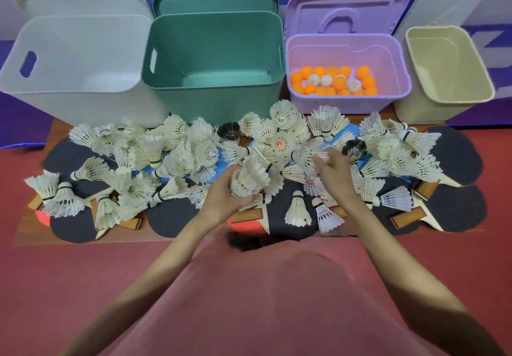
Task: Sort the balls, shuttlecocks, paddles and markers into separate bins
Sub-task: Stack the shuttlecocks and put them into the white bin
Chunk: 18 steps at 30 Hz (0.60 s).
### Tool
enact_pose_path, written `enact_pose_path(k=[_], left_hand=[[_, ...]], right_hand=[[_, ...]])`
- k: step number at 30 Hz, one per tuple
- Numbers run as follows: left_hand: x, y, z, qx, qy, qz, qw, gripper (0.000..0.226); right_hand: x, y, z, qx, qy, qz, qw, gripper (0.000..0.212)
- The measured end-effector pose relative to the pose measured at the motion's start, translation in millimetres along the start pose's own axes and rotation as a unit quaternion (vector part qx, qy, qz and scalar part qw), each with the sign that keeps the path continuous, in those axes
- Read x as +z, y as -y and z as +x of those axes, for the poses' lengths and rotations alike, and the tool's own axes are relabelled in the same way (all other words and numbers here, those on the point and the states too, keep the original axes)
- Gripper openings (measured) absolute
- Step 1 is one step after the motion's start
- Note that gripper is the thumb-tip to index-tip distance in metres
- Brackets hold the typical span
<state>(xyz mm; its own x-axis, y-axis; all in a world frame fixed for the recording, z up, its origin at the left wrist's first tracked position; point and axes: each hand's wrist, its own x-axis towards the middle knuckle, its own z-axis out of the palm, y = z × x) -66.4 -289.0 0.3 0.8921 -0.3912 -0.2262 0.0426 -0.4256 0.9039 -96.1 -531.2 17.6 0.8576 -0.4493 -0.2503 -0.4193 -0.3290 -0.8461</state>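
Note:
A wide heap of white feather shuttlecocks (177, 159) covers several black table-tennis paddles (454, 156) on a wooden board. My left hand (224, 198) grips a bunch of stacked shuttlecocks (250, 178) near the middle of the heap. Just to the right, my right hand (336, 173) pinches the feathers of another shuttlecock (318, 152) in the pile. Orange and white balls (332, 80) lie in the purple bin (399, 90). No markers show.
Behind the heap stand a white bin (83, 101), a green bin (216, 98) and a cream bin (443, 106), all showing bare insides, each with a lid propped behind. A black shuttlecock (356, 148) lies by my right hand. Red floor lies in front.

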Motion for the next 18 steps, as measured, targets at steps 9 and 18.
enact_pose_path(k=[9, 18], left_hand=[[-36.4, 11.3, -1.0, 0.009, 0.046, 0.021, 0.999, 0.066], [-67.8, 24.2, -4.6, 0.002, 0.097, -0.050, 0.994, 0.066]], right_hand=[[43.9, 42.0, -28.3, -0.039, 0.149, 0.044, 0.987, 0.010], [109.8, 59.8, -49.3, -0.103, 0.191, -0.090, 0.972, 0.018]])
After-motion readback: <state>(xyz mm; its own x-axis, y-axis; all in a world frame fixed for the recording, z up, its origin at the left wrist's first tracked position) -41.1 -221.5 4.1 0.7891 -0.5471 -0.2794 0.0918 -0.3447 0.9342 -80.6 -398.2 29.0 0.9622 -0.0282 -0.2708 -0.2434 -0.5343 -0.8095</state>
